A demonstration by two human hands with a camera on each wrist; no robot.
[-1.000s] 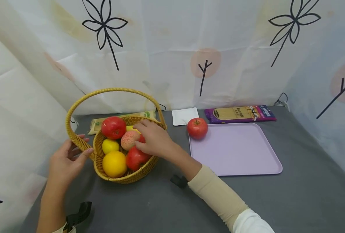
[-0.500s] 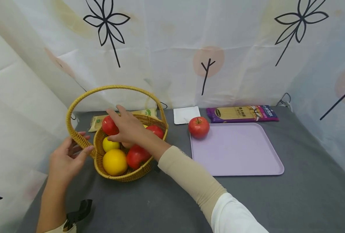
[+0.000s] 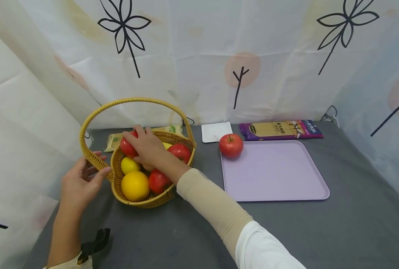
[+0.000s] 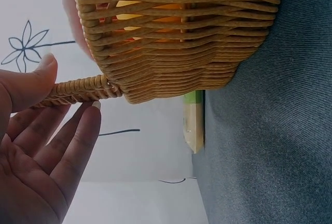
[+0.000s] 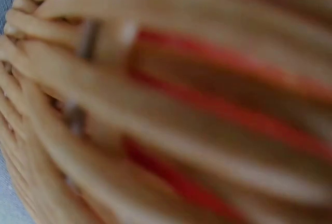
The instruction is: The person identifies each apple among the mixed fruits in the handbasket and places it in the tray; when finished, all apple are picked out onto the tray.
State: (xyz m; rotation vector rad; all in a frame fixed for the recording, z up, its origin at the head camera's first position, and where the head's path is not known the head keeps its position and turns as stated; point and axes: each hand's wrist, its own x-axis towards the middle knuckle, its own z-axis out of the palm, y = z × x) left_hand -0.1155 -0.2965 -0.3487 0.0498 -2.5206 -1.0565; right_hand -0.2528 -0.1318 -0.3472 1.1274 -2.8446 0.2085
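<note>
A yellow wicker basket (image 3: 152, 203) full of fruit stands on the left of the table. My left hand (image 3: 81, 183) pinches the base of its tall handle (image 4: 78, 90) between thumb and fingers, on the outer left side. Inside the basket, my right hand (image 3: 149, 149) curls its fingers and thumb round a red apple (image 3: 128, 145) at the back left. Beside it lie a lemon-yellow fruit (image 3: 130, 165), an orange (image 3: 135, 186) and two more red fruits, one in front (image 3: 159, 181) and one at the right (image 3: 180, 152). A pinkish fruit is mostly hidden under my right hand.
A lilac tray (image 3: 276, 172) lies to the right, with a red apple (image 3: 231, 145) at its back left corner. Behind are a white square packet (image 3: 216, 132) and a purple noodle pack (image 3: 281, 129). Another pale pack (image 3: 113, 142) lies behind the basket.
My right hand has moved left inside the basket, from the right-hand fruits to the red apple at the back left. My left hand keeps its hold on the handle.
</note>
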